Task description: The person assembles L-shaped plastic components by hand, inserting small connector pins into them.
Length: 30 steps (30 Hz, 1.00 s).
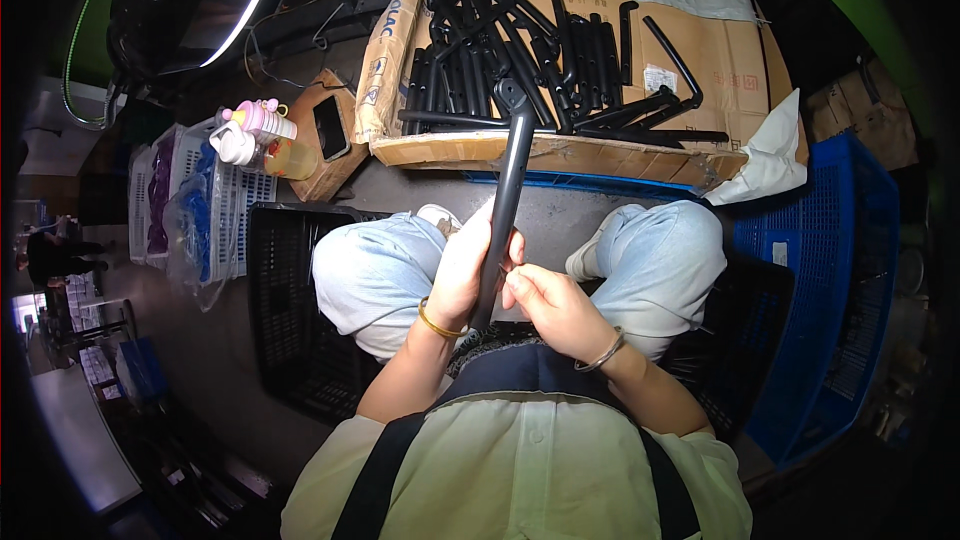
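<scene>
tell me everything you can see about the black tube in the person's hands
The black tube is long and straight, smooth, slightly glossy, perhaps painted metal, with a rounded, joint-like upper end. It tilts right toward the top, overlapping the cardboard box in view. The left hand grips its lower part; the right hand is close beside it, contact unclear.

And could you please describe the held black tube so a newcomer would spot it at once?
Find the cardboard box at the top of the picture, heaped with black parts. Below it, between the knees, the left hand grips a long black tube whose rounded upper end overlaps the box in view. Its neighbours lie in the box; it alone is held.
</scene>
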Each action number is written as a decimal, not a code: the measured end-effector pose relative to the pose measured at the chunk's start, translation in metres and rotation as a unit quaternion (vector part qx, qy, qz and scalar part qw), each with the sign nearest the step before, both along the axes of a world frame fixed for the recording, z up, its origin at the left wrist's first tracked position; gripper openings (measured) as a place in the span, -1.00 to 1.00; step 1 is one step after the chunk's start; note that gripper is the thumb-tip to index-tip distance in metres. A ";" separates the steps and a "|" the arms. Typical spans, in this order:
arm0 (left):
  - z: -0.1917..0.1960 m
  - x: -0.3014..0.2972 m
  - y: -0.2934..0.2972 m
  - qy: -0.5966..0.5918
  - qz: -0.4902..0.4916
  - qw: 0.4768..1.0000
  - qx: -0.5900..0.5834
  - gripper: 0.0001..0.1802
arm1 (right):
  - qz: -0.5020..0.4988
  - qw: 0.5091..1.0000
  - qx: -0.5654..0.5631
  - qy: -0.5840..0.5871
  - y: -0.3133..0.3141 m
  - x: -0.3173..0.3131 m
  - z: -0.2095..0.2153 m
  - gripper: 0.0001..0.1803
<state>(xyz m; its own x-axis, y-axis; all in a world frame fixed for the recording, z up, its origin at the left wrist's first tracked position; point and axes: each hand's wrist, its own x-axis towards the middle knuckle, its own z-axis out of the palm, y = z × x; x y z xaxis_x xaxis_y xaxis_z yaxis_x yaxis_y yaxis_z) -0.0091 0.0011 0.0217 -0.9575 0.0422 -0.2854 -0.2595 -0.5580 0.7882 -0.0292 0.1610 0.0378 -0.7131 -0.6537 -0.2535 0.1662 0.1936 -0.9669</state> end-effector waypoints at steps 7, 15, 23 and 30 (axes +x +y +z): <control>-0.007 0.005 0.008 -0.006 0.010 1.000 -0.017 -0.56 | -0.002 0.999 0.023 -0.034 0.000 0.004 -0.013 -0.65; -0.013 0.020 0.003 -0.019 -0.008 0.999 -0.041 -0.52 | -0.256 0.956 -0.054 0.136 0.001 -0.024 -0.014 -0.79; -0.014 0.038 -0.008 -0.037 -0.160 0.986 0.019 -0.43 | -0.130 0.987 -0.082 0.035 -0.001 -0.057 -0.039 -0.79; -0.021 0.032 -0.010 -0.015 -0.104 0.988 -0.118 -0.65 | -0.096 0.995 0.013 0.019 -0.001 -0.017 -0.020 -0.71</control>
<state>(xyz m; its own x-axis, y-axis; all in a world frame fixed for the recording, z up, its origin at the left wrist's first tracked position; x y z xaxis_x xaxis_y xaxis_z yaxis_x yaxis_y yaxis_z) 0.0225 -0.0090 0.0007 -0.9264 0.1660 -0.3380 -0.3736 -0.2929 0.8801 -0.0461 0.1603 0.0179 -0.8335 -0.4977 -0.2398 0.1669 0.1869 -0.9681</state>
